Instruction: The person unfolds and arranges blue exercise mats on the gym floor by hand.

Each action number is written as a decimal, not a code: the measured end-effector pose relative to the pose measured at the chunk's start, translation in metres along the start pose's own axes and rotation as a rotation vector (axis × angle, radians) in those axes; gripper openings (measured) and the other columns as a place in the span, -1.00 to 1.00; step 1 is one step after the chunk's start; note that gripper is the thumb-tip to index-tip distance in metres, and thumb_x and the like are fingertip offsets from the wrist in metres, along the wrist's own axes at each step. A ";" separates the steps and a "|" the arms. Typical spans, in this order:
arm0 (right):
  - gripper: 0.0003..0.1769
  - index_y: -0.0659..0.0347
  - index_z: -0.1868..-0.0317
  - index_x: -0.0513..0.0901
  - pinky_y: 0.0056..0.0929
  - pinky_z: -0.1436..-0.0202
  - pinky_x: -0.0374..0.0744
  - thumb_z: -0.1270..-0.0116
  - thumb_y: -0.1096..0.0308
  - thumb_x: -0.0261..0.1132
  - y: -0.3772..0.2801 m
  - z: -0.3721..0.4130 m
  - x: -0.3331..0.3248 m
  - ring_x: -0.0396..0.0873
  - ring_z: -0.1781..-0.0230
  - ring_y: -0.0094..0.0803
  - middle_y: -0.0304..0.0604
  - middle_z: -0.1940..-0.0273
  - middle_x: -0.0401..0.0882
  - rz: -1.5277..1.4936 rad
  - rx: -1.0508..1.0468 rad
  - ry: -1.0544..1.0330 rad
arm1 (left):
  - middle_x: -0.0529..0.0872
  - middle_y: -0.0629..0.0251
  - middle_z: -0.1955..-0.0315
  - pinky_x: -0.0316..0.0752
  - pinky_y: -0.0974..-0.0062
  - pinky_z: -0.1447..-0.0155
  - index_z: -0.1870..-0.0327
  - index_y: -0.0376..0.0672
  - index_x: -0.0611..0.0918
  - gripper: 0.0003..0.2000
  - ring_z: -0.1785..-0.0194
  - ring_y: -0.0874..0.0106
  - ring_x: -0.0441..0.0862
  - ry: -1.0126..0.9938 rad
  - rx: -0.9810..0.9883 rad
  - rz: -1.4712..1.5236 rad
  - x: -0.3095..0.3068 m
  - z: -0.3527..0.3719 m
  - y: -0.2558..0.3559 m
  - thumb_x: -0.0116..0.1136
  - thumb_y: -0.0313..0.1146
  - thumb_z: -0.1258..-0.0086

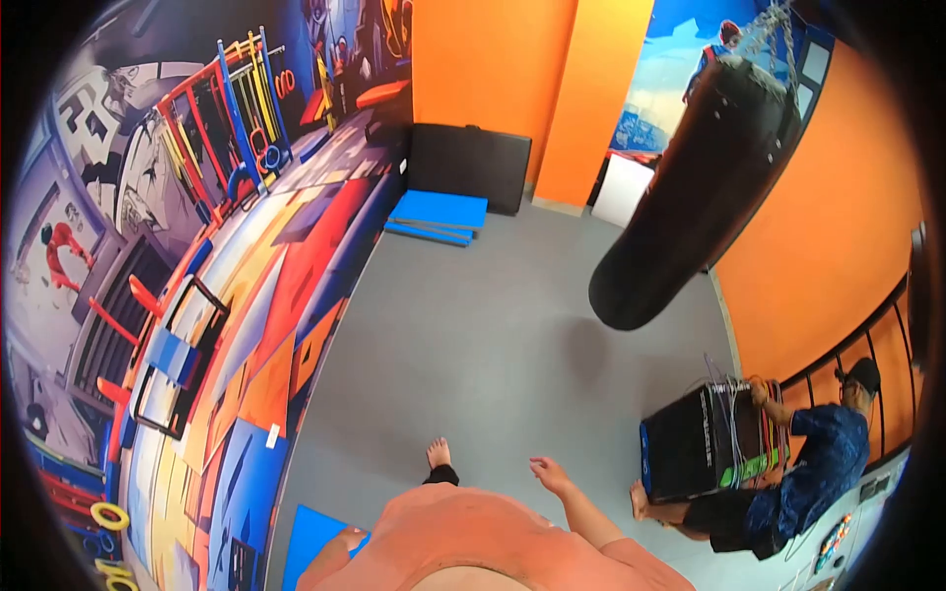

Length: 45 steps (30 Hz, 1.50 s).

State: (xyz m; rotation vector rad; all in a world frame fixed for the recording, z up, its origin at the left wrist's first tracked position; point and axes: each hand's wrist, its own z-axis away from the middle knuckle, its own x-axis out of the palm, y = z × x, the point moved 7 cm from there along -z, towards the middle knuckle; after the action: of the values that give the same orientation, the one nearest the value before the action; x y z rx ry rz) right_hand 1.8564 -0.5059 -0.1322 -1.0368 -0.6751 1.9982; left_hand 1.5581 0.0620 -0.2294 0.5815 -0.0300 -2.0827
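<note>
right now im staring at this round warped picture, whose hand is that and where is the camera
No machine here: a person wears a camera on the head, looking down; its wide lens bends the room. The orange shirt at the bottom is theirs, with a bare foot on the grey floor. Their right hand is open and holds nothing; the left cannot be made out. A black punching bag hangs ahead. At right another person crouches, touching a black box.
</note>
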 end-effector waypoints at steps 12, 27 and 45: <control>-0.64 0.30 -0.06 0.67 -0.35 0.33 0.63 -0.43 0.21 0.28 0.016 -0.024 -0.073 0.62 0.36 -0.37 -0.16 0.32 0.66 -0.167 0.506 0.180 | 0.65 0.08 -0.18 0.48 0.18 -0.32 -0.21 -0.13 0.60 -0.53 -0.26 0.12 0.59 0.235 0.645 -0.041 -0.253 -0.066 0.460 0.13 0.03 -0.48; -0.74 0.25 0.01 0.67 -0.39 0.46 0.59 -0.45 0.26 0.25 -0.048 -0.304 -0.144 0.60 0.45 -0.36 -0.18 0.34 0.65 -0.253 0.447 0.059 | 0.59 -0.03 -0.32 0.40 0.09 -0.45 -0.34 -0.19 0.56 -0.42 -0.39 0.04 0.52 0.081 0.312 -0.409 -0.355 -0.253 0.540 -0.01 0.08 -0.54; -0.55 0.23 -0.26 0.58 -0.41 0.12 0.57 -0.53 0.11 0.24 -0.403 -0.829 -0.365 0.56 0.23 -0.46 -0.22 0.16 0.65 0.079 -0.192 0.084 | 0.81 0.11 0.06 0.57 0.20 -0.11 -0.05 -0.30 0.74 -0.52 -0.01 0.18 0.72 -0.060 0.062 0.387 -0.333 -0.345 0.577 0.22 0.01 -0.42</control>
State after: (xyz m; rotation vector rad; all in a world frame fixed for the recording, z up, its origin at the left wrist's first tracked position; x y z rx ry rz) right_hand 2.8475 -0.4941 -0.1168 -1.2716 -0.8040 1.9738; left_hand 2.3067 0.0780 -0.2639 0.5051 -0.2252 -1.7264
